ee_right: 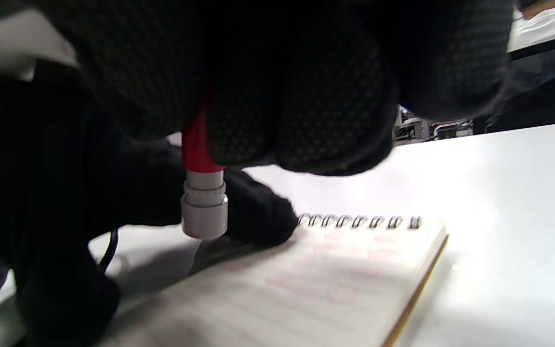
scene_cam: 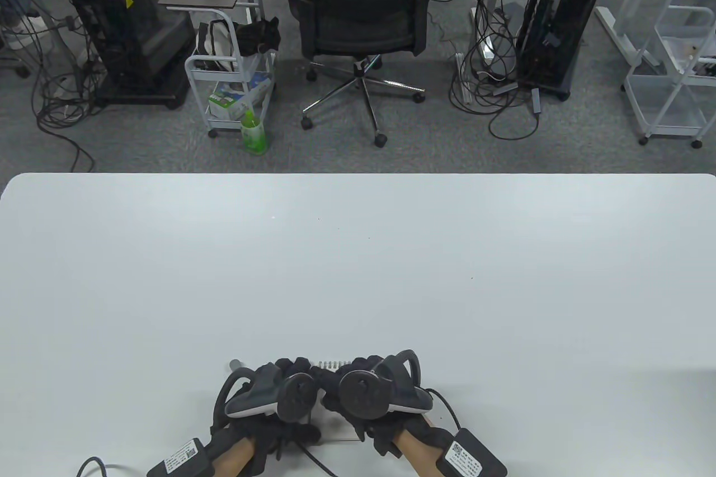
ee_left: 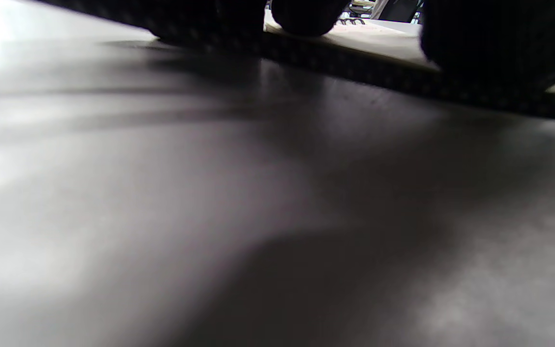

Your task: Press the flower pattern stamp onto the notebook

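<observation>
A spiral notebook (ee_right: 335, 284) lies open near the table's front edge; only its coil (scene_cam: 334, 364) shows in the table view. My right hand (scene_cam: 358, 371) grips a red stamp with a grey tip (ee_right: 204, 207), held upright, tip down, just above the page near the coil end. My left hand (scene_cam: 293, 371) rests on the notebook, with its fingertips (ee_right: 263, 219) pressing the page beside the stamp. In the left wrist view those fingertips (ee_left: 306, 17) sit on the pale page (ee_left: 383, 36) above the dark cover edge (ee_left: 403, 79).
The white table (scene_cam: 358, 264) stretches far ahead and to both sides. A small grey object (scene_cam: 235, 364) peeks out left of my left hand. An office chair (scene_cam: 363, 24) and carts stand beyond the far edge.
</observation>
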Demonstrator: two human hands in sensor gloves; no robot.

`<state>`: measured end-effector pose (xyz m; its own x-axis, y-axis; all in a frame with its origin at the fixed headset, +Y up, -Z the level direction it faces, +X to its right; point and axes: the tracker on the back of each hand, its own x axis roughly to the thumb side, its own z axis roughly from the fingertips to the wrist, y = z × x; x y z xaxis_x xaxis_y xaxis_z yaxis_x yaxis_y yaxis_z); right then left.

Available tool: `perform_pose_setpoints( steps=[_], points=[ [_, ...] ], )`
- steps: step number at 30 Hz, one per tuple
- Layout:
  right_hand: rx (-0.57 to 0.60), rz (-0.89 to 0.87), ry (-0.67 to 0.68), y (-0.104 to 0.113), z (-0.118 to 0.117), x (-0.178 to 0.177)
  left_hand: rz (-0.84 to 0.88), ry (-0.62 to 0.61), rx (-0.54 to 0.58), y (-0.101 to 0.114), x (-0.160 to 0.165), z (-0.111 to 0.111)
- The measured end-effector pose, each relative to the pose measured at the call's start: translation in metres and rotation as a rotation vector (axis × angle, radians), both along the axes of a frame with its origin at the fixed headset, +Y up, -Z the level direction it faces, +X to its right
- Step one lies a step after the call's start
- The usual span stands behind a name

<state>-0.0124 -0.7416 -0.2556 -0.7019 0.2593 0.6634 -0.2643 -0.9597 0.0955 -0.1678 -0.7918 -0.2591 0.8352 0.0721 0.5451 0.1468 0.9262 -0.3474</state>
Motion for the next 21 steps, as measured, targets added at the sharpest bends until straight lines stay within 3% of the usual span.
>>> perform_pose_setpoints(
  steps=[21],
  points=[
    [-0.018,0.035,-0.030,-0.012,-0.001,-0.013,-0.001,-0.010,0.010,-0.002,0.002,0.001]
  ],
)
